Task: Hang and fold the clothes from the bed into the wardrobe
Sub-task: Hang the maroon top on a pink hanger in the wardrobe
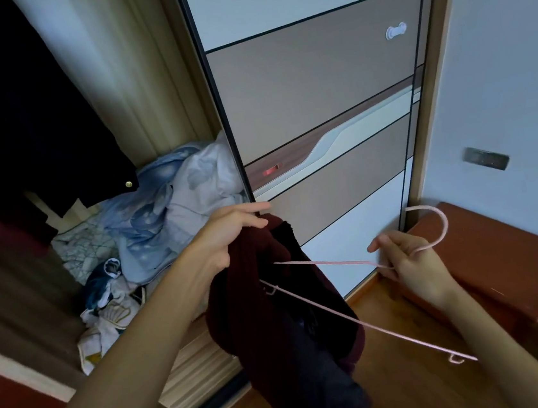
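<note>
My left hand (231, 235) grips the top of a dark maroon knitted garment (285, 329), which hangs down in front of the wardrobe. My right hand (408, 261) holds a thin pink wire hanger (358, 321) by the base of its hook. One arm of the hanger reaches into the garment's opening; the other points down to the right. The wardrobe (316, 97) stands ahead, its sliding door pushed right and the left compartment open.
Inside the open compartment lie crumpled blue and white bedding (173, 201) and small clothes (108, 309); dark garments (16, 115) hang above at the left. A reddish-brown wooden cabinet (502, 264) stands at the right by the wall. Wooden floor lies below.
</note>
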Demonstrator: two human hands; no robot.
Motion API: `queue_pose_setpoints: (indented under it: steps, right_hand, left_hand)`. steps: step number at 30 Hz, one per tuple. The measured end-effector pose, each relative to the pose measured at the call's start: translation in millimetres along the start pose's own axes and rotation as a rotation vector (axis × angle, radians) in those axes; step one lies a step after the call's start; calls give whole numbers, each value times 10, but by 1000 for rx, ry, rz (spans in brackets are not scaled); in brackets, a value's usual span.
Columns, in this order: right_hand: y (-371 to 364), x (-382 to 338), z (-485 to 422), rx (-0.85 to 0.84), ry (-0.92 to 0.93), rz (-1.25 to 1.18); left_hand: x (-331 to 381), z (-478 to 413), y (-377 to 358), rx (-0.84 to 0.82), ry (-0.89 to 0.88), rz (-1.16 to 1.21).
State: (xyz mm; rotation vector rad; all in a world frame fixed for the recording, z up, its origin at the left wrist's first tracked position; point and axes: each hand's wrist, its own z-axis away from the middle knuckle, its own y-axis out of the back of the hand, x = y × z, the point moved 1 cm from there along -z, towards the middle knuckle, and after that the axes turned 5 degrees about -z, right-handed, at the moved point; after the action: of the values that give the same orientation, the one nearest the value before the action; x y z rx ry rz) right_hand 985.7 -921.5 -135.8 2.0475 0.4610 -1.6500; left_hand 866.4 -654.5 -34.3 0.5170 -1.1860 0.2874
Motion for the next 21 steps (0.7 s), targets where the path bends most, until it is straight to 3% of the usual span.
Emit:
queue_pose_setpoints:
  steps: [9,14,18,21]
  right_hand:
    - [124,-219,323,163,223,222]
    - [247,-246,511,209,243,265]
    - [-326,-260,601,143,322,238]
    - [-810,-238,551,177,256,111]
  left_hand:
    - [-94,187,109,-130,42,-103]
    - [-32,296,76,-107,55,19]
    - [41,415,-351,-145,34,79]
    - [36,520,-709,-200,17,27]
